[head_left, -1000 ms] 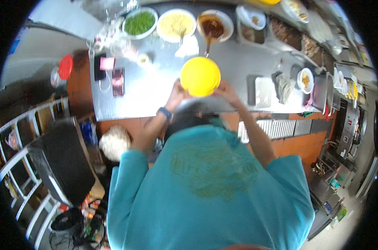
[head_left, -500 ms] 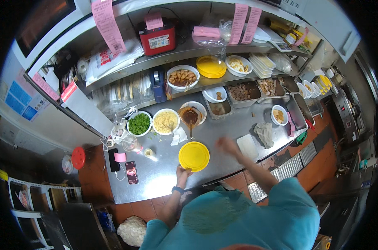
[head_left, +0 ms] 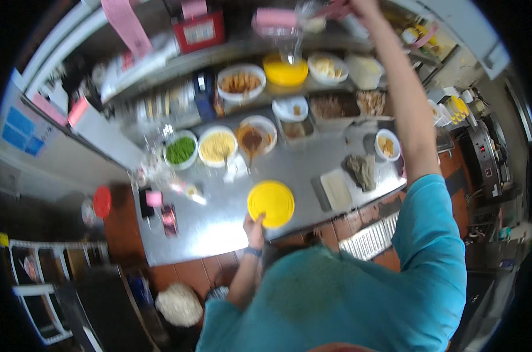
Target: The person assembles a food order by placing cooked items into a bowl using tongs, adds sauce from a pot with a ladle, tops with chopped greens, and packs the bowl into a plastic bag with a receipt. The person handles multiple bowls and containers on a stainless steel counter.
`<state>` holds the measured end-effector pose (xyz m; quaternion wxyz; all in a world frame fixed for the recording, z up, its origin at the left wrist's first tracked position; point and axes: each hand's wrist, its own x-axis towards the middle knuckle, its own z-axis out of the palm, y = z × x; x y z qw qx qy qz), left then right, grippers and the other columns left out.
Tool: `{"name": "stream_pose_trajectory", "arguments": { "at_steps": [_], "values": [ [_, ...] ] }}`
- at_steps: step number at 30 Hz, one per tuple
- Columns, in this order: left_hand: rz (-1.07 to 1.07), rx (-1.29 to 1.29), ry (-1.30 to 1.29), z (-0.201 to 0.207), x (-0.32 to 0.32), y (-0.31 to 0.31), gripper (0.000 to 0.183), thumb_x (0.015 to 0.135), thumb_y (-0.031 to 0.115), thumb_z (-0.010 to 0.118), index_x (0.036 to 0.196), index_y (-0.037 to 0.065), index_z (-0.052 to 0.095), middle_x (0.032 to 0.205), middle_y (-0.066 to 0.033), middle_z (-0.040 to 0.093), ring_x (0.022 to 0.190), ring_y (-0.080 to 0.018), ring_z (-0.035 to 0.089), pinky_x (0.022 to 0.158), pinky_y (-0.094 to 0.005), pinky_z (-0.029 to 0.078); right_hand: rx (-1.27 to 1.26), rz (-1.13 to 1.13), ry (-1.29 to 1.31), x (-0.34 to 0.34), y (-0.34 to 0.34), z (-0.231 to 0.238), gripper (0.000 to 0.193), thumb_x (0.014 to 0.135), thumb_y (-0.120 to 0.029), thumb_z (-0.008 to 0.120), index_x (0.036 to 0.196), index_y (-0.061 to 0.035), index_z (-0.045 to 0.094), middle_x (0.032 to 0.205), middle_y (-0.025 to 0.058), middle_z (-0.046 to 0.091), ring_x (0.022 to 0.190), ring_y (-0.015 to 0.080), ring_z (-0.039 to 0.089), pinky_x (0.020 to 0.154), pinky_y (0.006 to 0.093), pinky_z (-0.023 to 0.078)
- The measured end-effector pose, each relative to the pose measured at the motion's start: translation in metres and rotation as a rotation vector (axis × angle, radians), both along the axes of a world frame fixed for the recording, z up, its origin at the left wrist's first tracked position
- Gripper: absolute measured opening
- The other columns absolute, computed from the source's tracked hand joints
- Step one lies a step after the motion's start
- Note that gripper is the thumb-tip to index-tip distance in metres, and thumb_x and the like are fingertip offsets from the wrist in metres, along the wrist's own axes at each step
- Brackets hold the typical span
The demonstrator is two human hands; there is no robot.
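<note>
My left hand (head_left: 254,230) grips the near rim of a round yellow plate (head_left: 271,202), thumb on top, over the front part of the steel counter. Nothing lies on the plate. My right arm stretches up to the shelf, and my right hand (head_left: 363,10) is at the top edge of the view beside pink paper slips (head_left: 335,9). Its fingers are blurred and partly cut off, so I cannot make out whether it holds a slip. Behind the plate stand bowls of chopped greens (head_left: 181,150), yellow crumbs (head_left: 217,146) and brown sauce (head_left: 256,136).
A white tray (head_left: 336,190) and a grey cloth (head_left: 362,171) lie on the right of the counter. A phone (head_left: 169,220) lies at left. Yellow plates (head_left: 285,70) and a bowl of brown chunks (head_left: 241,83) stand on the lower shelf. Metal pans (head_left: 334,107) hold meat pieces.
My right hand has swung from above the counter up to the pink slips at the upper shelf. My left hand keeps holding the yellow plate. The view has shifted slightly.
</note>
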<state>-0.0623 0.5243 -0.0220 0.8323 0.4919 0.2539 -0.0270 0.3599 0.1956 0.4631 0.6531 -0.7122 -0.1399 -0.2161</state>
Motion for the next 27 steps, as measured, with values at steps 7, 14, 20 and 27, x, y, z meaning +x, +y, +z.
{"name": "stream_pose_trajectory", "arguments": {
  "at_steps": [7, 14, 20, 27],
  "values": [
    [-0.101, -0.012, -0.016, 0.063, 0.015, -0.094, 0.027, 0.086, 0.003, 0.07, 0.111, 0.004, 0.061, 0.103, -0.0077, 0.069, 0.092, -0.0161, 0.068, 0.08, -0.0308, 0.055, -0.352, 0.059, 0.466, -0.19, -0.105, -0.156, 0.041, 0.091, -0.034, 0.063, 0.117, -0.0022, 0.064, 0.091, 0.0, 0.066, 0.076, 0.0104, 0.06, 0.064, 0.0297, 0.052],
    [-0.075, -0.114, -0.023, 0.112, 0.045, -0.268, 0.026, 0.084, 0.002, 0.071, 0.107, 0.002, 0.06, 0.102, -0.0087, 0.069, 0.093, -0.0183, 0.068, 0.084, -0.0308, 0.055, -1.128, 0.593, 0.676, -0.249, -0.172, -0.275, 0.044, 0.088, -0.045, 0.067, 0.1, -0.0026, 0.072, 0.07, 0.0116, 0.069, 0.067, 0.0195, 0.068, 0.058, 0.0357, 0.051],
    [-0.234, -0.179, -0.119, 0.133, 0.061, -0.378, 0.031, 0.086, 0.003, 0.068, 0.116, 0.001, 0.062, 0.113, -0.0111, 0.068, 0.104, -0.0212, 0.067, 0.092, -0.0338, 0.054, -0.886, 0.587, 0.742, -0.248, -0.328, -0.276, 0.057, 0.086, -0.044, 0.068, 0.123, -0.0013, 0.058, 0.109, 0.0182, 0.067, 0.096, 0.0267, 0.067, 0.082, 0.0388, 0.052],
    [-0.636, -0.21, 0.018, 0.188, 0.127, -0.464, 0.037, 0.087, 0.014, 0.069, 0.121, 0.001, 0.06, 0.114, -0.0079, 0.068, 0.103, -0.0161, 0.066, 0.09, -0.0287, 0.053, 0.485, 0.651, 1.359, -0.274, -0.461, -0.296, 0.042, 0.099, -0.03, 0.055, 0.13, -0.0021, 0.054, 0.121, 0.0143, 0.065, 0.107, 0.0239, 0.065, 0.094, 0.039, 0.053]
  ]
}}
